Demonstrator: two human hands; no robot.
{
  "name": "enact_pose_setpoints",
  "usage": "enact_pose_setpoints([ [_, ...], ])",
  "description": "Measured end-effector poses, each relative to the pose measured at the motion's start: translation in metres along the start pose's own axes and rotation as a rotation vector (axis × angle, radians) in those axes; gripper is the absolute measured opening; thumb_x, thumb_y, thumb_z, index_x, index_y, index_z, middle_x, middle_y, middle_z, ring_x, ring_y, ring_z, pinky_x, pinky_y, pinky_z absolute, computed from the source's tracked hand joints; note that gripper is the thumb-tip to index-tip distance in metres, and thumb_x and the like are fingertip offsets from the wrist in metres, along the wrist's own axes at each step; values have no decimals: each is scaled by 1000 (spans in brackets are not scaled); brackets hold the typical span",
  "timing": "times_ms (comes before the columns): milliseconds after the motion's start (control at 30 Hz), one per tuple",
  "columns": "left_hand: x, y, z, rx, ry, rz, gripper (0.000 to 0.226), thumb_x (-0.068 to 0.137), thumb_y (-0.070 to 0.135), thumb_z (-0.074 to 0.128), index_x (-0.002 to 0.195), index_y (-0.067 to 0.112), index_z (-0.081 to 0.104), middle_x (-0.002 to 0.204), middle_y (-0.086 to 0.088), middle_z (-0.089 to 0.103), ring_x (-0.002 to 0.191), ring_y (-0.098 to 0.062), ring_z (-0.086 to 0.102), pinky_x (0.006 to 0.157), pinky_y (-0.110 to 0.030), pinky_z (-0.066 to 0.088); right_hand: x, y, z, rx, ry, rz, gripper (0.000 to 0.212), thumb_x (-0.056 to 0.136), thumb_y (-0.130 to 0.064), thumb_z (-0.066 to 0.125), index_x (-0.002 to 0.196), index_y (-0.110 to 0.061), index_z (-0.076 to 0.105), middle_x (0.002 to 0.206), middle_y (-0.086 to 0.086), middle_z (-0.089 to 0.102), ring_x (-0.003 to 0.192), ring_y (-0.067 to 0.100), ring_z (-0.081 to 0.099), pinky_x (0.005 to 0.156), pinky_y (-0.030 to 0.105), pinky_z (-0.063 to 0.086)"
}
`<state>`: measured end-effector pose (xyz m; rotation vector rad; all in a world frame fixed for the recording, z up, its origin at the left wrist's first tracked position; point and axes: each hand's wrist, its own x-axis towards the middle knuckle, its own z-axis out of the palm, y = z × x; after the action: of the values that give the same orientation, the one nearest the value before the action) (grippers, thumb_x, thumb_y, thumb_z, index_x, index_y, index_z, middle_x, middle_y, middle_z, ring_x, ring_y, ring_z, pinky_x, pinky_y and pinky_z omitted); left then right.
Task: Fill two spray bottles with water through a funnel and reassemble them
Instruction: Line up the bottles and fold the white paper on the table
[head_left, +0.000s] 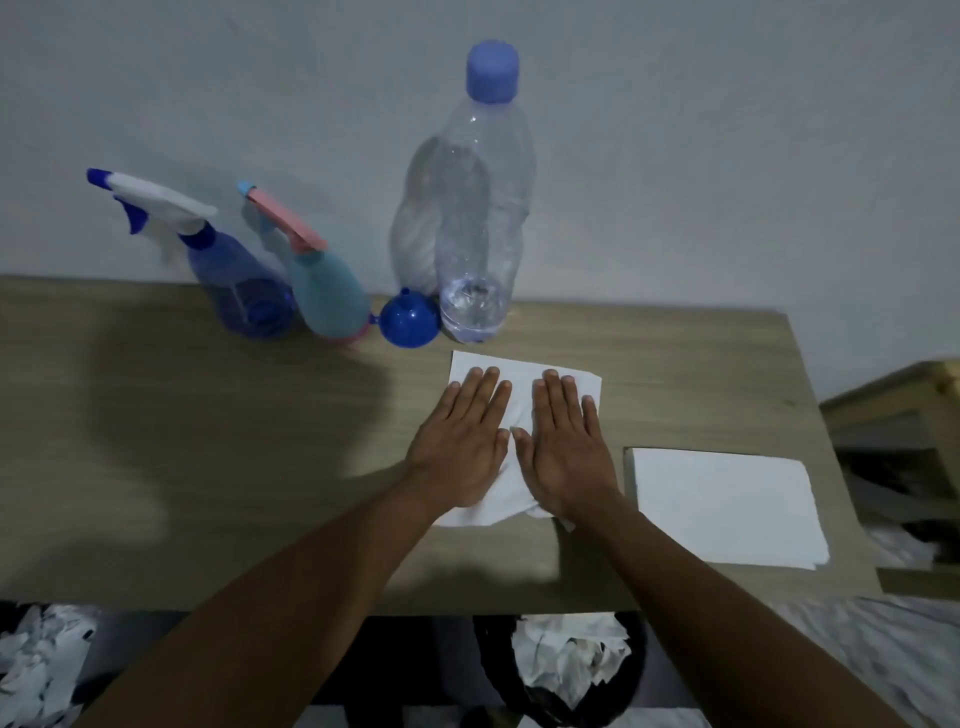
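Two spray bottles stand at the back of the wooden table (208, 441) with their trigger heads on: a blue one (239, 283) and, to its right, a teal one with a pink trigger (327, 291). A blue funnel (409, 323) sits upside down between the teal bottle and a tall clear water bottle with a blue cap (480, 218). My left hand (462, 436) and my right hand (563, 441) lie flat, side by side, fingers extended, pressing on a white paper napkin (514, 400) in the middle of the table.
A stack of white napkins (722, 504) lies at the table's right. Below the front edge stands a black bin with crumpled tissues (566, 665); more crumpled paper (36, 660) lies at lower left. A wooden shelf unit (909, 415) is to the right. A wall rises behind the bottles.
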<state>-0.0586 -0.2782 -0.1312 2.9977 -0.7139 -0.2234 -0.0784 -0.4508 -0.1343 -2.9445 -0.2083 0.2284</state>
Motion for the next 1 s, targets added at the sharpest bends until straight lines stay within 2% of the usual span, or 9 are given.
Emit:
enact_pose_setpoints([
  [267,-43,31,4,-19,17,74,64,102,41,-2,158,11,7,166,-10,1,153,-27,-1,124,-46,11,-66,9,4,10,12,32,69,105,-52,14,160,-12,4,168,5,-5,155,22,-11,127,44,0],
  [400,-73,47,11,-48,12,46,63,103,40,11,158,10,12,166,-10,3,154,-25,0,124,-46,12,-94,8,8,17,18,-11,67,105,-48,17,160,-11,8,168,7,1,156,23,-7,126,47,7],
  [633,-115,60,18,-78,16,-34,62,103,39,15,158,10,12,166,-10,3,154,-23,-3,122,-44,8,-126,-4,20,-3,2,-61,66,106,-47,14,159,-9,5,168,9,-2,155,24,-8,126,48,6],
  [800,-141,46,22,-56,22,-57,61,104,38,18,157,9,12,166,-12,4,154,-25,-1,121,-45,8,-132,-29,26,-45,-12,-93,67,105,-47,14,159,-7,7,168,11,0,155,27,-5,122,49,6],
  [1000,-170,-7,21,-37,10,-98,62,105,40,21,157,9,13,166,-12,6,153,-25,2,121,-42,7,-118,-87,32,-55,-37,-148,67,105,-46,18,158,-5,13,167,14,5,155,30,1,120,49,7],
])
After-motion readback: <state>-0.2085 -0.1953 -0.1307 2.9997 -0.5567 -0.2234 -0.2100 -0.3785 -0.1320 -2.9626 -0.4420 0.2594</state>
